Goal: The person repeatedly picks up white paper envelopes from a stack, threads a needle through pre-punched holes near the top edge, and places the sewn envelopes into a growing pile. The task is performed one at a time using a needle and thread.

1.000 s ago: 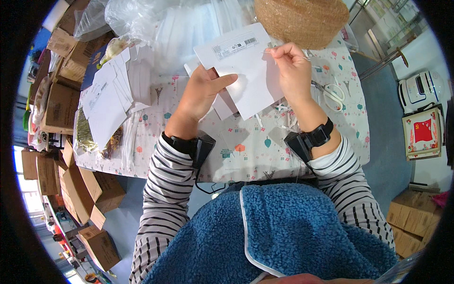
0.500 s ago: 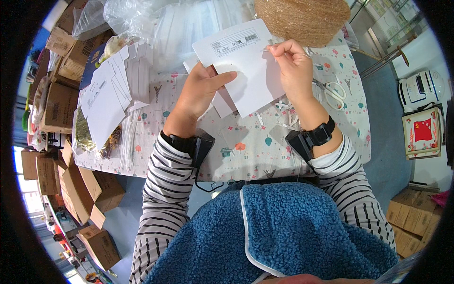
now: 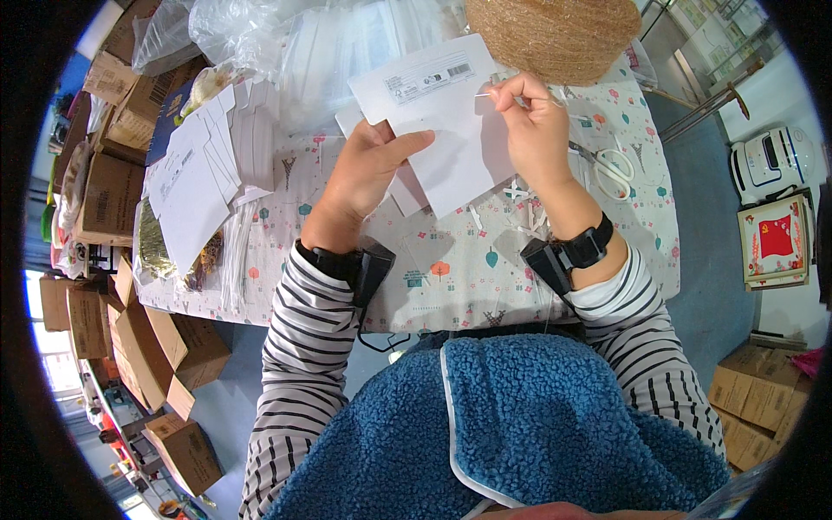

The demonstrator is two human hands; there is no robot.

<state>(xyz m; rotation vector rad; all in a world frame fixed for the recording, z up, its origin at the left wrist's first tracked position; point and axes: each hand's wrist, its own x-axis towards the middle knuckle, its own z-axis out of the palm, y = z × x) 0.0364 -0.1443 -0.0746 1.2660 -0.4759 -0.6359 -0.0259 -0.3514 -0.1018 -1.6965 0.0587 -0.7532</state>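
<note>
My left hand (image 3: 360,173) is closed on white cards, its thumb lying across the front one. The front card (image 3: 464,160) carries a printed label with a barcode near its top edge. A second white card (image 3: 403,192) shows behind it, lower and to the left. By the front card's upper right edge, my right hand (image 3: 539,134) pinches a thin white strip (image 3: 483,94) between thumb and forefinger. Just right of that wrist lie white-handled scissors (image 3: 615,176). Small white paper scraps (image 3: 518,191) are scattered below the card.
Stacked white cards (image 3: 192,186) and thin white strips (image 3: 238,251) lie on the table's left. Clear plastic bags (image 3: 243,35) cover the back, beside a large brown ball of yarn (image 3: 555,39). Cardboard boxes (image 3: 126,199) stand left of the patterned tablecloth (image 3: 468,277).
The front card has shifted slightly left in my left hand's hold. My right hand has moved a little left with it, still pinching the strip.
</note>
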